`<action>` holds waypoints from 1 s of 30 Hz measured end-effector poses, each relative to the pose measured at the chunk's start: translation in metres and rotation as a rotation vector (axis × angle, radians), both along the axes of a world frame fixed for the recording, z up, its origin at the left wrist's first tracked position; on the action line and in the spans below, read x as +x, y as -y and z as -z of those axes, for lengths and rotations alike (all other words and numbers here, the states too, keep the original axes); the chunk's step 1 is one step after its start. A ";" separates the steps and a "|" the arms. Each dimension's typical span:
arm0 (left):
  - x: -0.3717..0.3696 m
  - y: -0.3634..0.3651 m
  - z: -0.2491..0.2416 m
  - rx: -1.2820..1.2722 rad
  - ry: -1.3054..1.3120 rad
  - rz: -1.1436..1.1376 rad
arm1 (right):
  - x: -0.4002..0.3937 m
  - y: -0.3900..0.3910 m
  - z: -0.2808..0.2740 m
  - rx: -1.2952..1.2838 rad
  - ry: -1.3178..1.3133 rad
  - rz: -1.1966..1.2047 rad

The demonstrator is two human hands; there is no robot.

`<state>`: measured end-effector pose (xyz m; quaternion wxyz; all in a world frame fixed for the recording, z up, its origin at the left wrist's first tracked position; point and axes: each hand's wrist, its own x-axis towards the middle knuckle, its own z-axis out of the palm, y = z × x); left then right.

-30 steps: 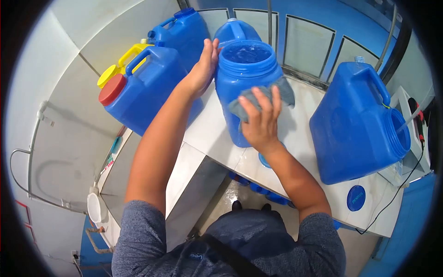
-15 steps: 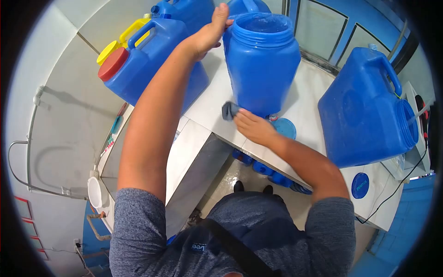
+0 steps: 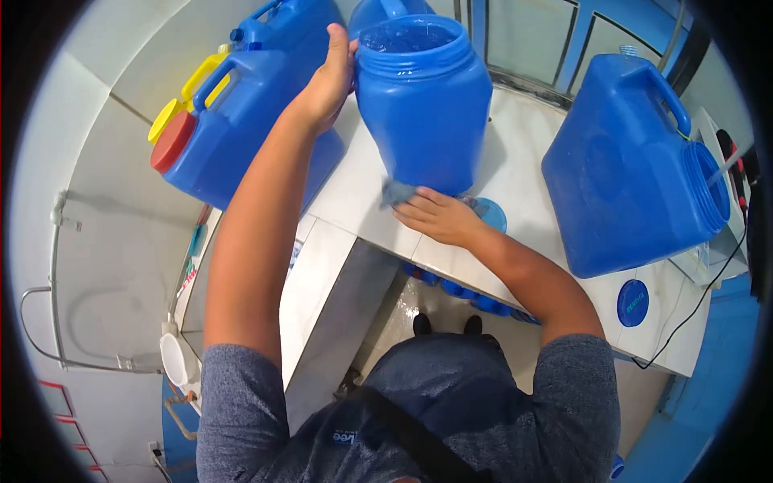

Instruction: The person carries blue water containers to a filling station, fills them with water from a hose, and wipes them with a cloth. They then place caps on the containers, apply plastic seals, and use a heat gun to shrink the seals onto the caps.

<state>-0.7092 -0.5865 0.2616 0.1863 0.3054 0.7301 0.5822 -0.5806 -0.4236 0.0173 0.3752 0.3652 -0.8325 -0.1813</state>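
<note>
Right hand [image 3: 439, 217] dropped from the front face of the open blue jug [image 3: 423, 101] to its base, grey cloth [image 3: 397, 193] now pressed at the bottom edge on the table [image 3: 354, 201]. Left hand [image 3: 330, 80] slid up to the rim; jug tilted back slightly.

Looked like a water refilling shop or wash station. Tiled white table [image 3: 362, 201] carried several big blue jugs [image 3: 620, 161], one with a red cap [image 3: 173, 142], a yellow-capped one [image 3: 165, 121] behind. Loose blue lids [image 3: 634, 303] lay on the table, more blue containers [image 3: 451, 286] stored beneath. Floor [image 3: 403, 314] was wet. Blue-framed glass panels [image 3: 515, 40] ran behind, pipes [image 3: 48, 322] on the white wall.
</note>
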 end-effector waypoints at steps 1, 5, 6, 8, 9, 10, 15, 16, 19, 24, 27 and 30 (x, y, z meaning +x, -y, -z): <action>-0.001 -0.002 -0.001 0.004 0.002 0.004 | 0.014 -0.024 0.007 -0.111 0.178 -0.014; 0.000 -0.008 0.009 0.143 0.024 -0.043 | 0.011 -0.052 -0.003 -0.738 0.204 0.123; -0.002 -0.009 0.013 0.177 0.026 -0.061 | 0.007 -0.050 -0.020 -0.998 0.109 0.081; -0.006 -0.012 0.020 0.237 -0.012 -0.098 | -0.023 -0.036 -0.099 -1.441 -0.034 -0.274; -0.006 -0.014 0.021 0.272 -0.005 -0.104 | -0.039 -0.040 -0.125 -1.640 -0.041 -0.439; -0.006 -0.016 0.023 0.306 0.002 -0.109 | -0.049 -0.048 -0.159 -1.698 0.080 -0.476; -0.009 -0.017 0.033 0.360 -0.011 -0.241 | -0.133 -0.109 -0.146 -2.004 0.855 -0.888; -0.010 -0.017 0.032 0.346 -0.016 -0.233 | -0.136 -0.112 -0.134 -1.903 0.947 -0.622; -0.013 -0.018 0.035 0.362 -0.091 -0.210 | -0.126 -0.107 -0.037 -1.822 0.916 -0.211; -0.007 -0.023 0.039 0.442 -0.121 -0.172 | -0.035 -0.071 -0.049 -2.306 0.893 -0.333; -0.006 -0.023 0.045 0.497 -0.162 -0.179 | -0.062 -0.088 -0.121 -2.092 0.837 -0.361; -0.006 -0.024 0.048 0.513 -0.203 -0.192 | -0.154 -0.104 -0.170 -2.179 1.013 -0.126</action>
